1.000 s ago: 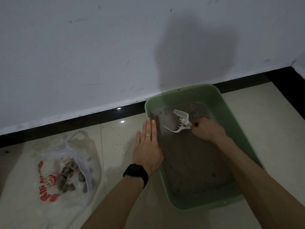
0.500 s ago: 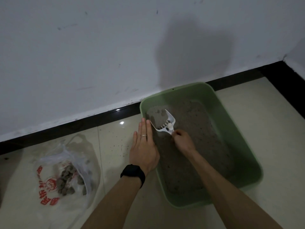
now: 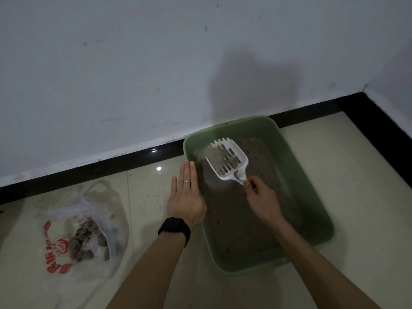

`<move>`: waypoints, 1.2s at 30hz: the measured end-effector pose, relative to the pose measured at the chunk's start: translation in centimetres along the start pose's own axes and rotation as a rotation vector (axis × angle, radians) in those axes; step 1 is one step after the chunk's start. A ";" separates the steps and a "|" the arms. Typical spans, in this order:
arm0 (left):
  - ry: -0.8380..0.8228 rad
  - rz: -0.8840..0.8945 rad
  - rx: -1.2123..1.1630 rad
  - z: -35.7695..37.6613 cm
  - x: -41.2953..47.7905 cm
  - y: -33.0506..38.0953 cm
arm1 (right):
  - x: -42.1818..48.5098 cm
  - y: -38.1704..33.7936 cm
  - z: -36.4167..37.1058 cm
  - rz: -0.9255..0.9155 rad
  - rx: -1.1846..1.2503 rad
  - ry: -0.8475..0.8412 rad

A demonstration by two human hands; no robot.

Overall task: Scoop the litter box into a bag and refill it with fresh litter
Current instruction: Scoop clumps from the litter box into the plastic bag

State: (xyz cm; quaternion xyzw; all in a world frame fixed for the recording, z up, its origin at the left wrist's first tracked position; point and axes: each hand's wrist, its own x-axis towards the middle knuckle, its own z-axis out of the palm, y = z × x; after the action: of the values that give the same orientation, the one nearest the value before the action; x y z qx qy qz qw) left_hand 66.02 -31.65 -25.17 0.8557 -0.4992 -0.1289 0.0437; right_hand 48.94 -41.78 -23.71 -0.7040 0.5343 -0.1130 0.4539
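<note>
Presently on the tiled floor [image 3: 356, 197], along its far edge by the black skirting [image 3: 111, 166]:

Item 1. Litter box [image 3: 307, 197], green plastic, rectangular, its far short end close to the skirting. It holds a layer of grey litter [image 3: 234, 219] over its bottom.

Item 2. Scoop [image 3: 227, 159], white, slotted, raised over the far left corner of the box. A little grey litter sits in its blade, and a blur of fine grains shows beside its left edge.

Item 3. Right hand [image 3: 260, 199], fingers curled round the scoop's handle, inside the box's outline above the litter.

Item 4. Left hand [image 3: 186, 201], flat with fingers straight and together, laid along the box's left rim and touching it. It carries a ring [image 3: 186, 181] on one finger and a black watch [image 3: 175, 228] at the wrist.

Item 5. Bag [image 3: 66, 215], thin clear plastic with red print, lying open on the floor well left of the box. Dark clumps [image 3: 87, 239] are heaped inside.

Item 6. Stray grains [image 3: 153, 197], scattered on the tile between bag and box.
</note>
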 end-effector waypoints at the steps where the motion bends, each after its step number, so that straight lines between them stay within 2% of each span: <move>1: -0.014 -0.007 0.013 -0.2 0.0 0.1 | -0.7 0.4 -0.5 0.015 0.004 0.007; 7: -0.009 -0.053 0.022 -1.0 -1.1 0.7 | -4.1 2.5 -2.4 0.082 0.085 0.167; 14: -0.025 0.005 -0.035 -1.9 -5.5 3.0 | -6.8 2.1 -3.8 0.133 0.099 0.196; 21: -0.151 0.085 0.019 -0.7 -8.1 1.4 | -9.3 1.8 -3.6 0.146 0.075 0.215; 36: -0.178 0.142 0.062 0.5 -8.0 0.2 | -11.9 2.2 -3.9 0.149 0.041 0.207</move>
State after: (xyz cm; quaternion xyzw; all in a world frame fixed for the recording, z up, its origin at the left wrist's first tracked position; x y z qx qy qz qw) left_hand 61.94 -24.81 -24.22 0.8042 -0.5644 -0.1853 -0.0184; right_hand 40.22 -33.66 -19.30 -0.6376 0.6266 -0.1619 0.4179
